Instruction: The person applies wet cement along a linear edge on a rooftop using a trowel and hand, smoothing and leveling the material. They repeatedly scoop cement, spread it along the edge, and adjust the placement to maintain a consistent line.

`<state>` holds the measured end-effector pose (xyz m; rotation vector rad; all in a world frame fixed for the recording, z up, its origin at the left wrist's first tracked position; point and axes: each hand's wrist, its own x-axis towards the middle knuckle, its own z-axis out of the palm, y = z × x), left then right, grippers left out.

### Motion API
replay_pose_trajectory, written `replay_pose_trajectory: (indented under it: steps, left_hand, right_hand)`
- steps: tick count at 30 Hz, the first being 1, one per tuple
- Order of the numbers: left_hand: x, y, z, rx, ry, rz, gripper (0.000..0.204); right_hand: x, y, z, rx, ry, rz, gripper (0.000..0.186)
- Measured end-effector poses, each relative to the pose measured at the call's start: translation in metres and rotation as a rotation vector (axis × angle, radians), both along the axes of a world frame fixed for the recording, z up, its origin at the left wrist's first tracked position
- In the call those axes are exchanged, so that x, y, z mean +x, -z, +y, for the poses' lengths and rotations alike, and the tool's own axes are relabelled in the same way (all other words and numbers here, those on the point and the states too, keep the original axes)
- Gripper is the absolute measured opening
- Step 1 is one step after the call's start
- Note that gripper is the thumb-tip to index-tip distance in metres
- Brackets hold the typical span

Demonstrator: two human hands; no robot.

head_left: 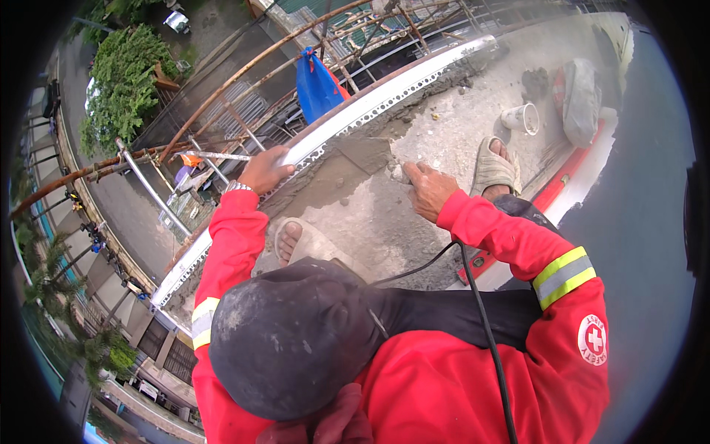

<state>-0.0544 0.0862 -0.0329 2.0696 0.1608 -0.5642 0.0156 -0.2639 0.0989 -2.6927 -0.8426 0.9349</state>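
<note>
Left hand [268, 170] at the outer edge of the concrete ledge [451, 111], fingers bent against the white perforated edge strip [355, 109]; cannot tell whether it clasps the strip or only rests there. Silver wristwatch [238, 186] on that wrist. Right hand [430, 191] is closed around the grey, coated handle of what appears to be a trowel [400, 175], located between the two sandalled feet, its blade hard to separate from the wet mortar [318, 181]. Mortar lies in a band along the inner side of the strip, smooth near the hands, rougher toward the far end. Right sandal [494, 169] stands beyond the right hand; left sandal [318, 244] nearer the body. Farther along: white bucket [521, 118], tipped, and a pale bag [580, 103] beside a red spirit level [563, 177]. Black cable [481, 318] crosses near the right forearm. Outside the strip: scaffold pipes [237, 78] and blue sheeting [316, 87].
</note>
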Motion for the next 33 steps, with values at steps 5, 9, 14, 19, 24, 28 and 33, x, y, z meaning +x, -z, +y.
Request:
replay_pose_trajectory:
  steps: [5,9,14,19,24,28,33]
  left_hand:
    - [0.000,0.003,0.000,-0.039,-0.030,0.115,0.038]
    - [0.000,0.004,0.001,-0.055,-0.024,0.106,0.047]
    - [0.000,0.002,0.001,-0.015,-0.033,0.150,0.049]
    - [0.001,-0.002,-0.001,-0.009,-0.037,0.184,0.049]
    - [0.000,-0.002,-0.002,-0.044,-0.032,0.043,0.034]
    - [0.002,-0.002,0.000,-0.011,0.008,0.106,0.048]
    - [0.002,-0.003,0.000,0.002,0.014,0.088,0.048]
  right_hand:
    - [0.017,0.009,-0.038,-0.017,0.061,-0.009,0.025]
    - [0.028,0.004,-0.055,0.015,0.040,-0.026,0.024]
    - [0.010,-0.009,-0.031,0.031,-0.036,0.011,0.025]
    - [0.000,-0.012,0.006,-0.001,-0.051,0.030,0.025]
    - [0.004,-0.014,0.014,-0.041,-0.030,0.020,0.025]
    - [0.009,-0.015,0.011,-0.064,0.007,0.006,0.025]
    - [0.024,-0.015,-0.006,-0.082,0.049,0.005,0.023]
